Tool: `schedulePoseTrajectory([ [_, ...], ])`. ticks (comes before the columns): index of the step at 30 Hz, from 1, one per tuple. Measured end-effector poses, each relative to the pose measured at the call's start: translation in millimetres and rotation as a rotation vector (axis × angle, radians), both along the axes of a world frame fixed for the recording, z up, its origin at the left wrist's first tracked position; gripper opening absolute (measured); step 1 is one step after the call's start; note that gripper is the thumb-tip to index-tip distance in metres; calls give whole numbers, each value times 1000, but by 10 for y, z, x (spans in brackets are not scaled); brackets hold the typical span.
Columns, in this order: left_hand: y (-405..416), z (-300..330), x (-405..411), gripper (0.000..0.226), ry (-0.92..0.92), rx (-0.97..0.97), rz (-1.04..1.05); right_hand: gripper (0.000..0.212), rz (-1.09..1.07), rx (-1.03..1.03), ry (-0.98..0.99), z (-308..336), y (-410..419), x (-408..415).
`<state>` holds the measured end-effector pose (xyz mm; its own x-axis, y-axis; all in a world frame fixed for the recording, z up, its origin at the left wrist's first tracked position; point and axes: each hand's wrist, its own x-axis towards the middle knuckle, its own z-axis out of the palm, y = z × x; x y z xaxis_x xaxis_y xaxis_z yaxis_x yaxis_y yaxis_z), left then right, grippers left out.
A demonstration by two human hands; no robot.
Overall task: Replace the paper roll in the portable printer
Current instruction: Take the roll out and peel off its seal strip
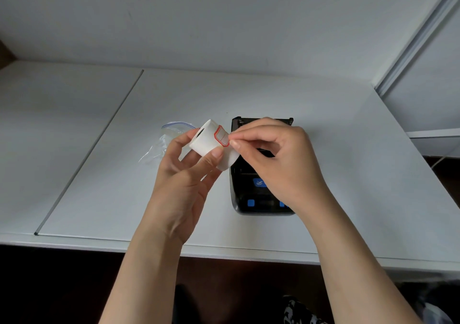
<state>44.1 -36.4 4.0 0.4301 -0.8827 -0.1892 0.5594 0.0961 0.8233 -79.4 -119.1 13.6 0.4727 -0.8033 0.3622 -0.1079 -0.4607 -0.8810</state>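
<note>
My left hand (185, 174) holds a white paper roll (205, 138) above the table, thumb and fingers curled round it. A red-edged sticker (221, 135) sits on the roll's outer wrap. My right hand (271, 154) pinches the sticker's edge or the loose paper end between thumb and forefinger. A strip of paper (227, 158) hangs down from the roll. The black portable printer (251, 199) lies on the table under my right hand, its lid open at the far end and blue buttons near the front; my hand covers much of it.
A clear zip bag (165, 139) with a blue seal lies on the white table (348, 149) left of the roll. A seam (92, 149) runs diagonally across the table on the left. A wall stands behind, a window frame (418, 40) at the right.
</note>
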Motion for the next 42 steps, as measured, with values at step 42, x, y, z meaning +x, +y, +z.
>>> schedulePoseTrajectory([
  [42,-10,-32,28,56,-259,34,28,8,-90,-386,96,3,14,3],
])
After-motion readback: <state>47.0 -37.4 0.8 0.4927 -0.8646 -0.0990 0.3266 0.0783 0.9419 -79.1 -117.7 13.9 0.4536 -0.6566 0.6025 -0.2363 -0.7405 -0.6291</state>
